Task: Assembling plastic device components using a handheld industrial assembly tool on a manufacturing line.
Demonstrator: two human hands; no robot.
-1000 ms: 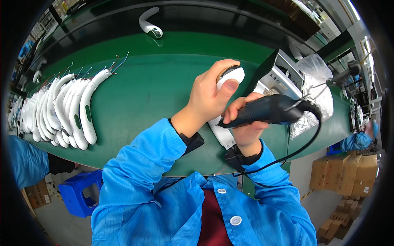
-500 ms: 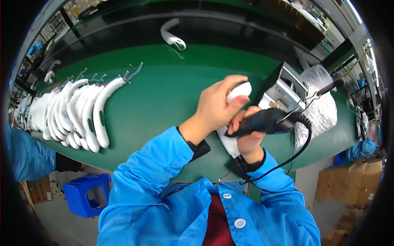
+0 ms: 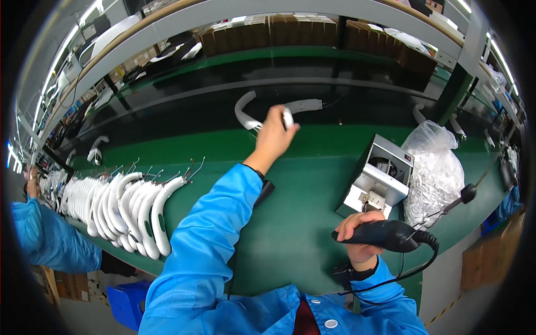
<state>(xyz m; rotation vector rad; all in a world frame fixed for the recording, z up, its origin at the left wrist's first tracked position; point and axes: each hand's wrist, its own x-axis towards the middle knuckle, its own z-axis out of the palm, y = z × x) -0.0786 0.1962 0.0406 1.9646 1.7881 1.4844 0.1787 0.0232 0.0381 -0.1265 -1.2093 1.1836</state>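
Observation:
Over the dark strip at the far side of the bench, my left hand (image 3: 274, 134) is closed on the end of a white curved handle piece (image 3: 306, 105). The piece points right, with thin wires at its far tip. A similar white curved piece (image 3: 244, 110) lies on the strip just left of the hand. At the right, my right hand (image 3: 362, 240) is wrapped round a black electric screwdriver (image 3: 385, 235), held roughly level above the green bench. Its coiled cable loops back below my wrist, and the fingers partly hide its front end.
A metal box device (image 3: 379, 176) stands beyond my right hand. Beside it is a clear bag (image 3: 435, 178) of small white parts. Many white curved pieces (image 3: 120, 209) lie in a row at left, wires outward. A co-worker's blue sleeve (image 3: 53, 237) shows at far left.
My left hand has moved away from the screwdriver to the far strip, carrying the white handle piece. My right hand, still gripping the screwdriver, is apart from the piece. The view has tilted up.

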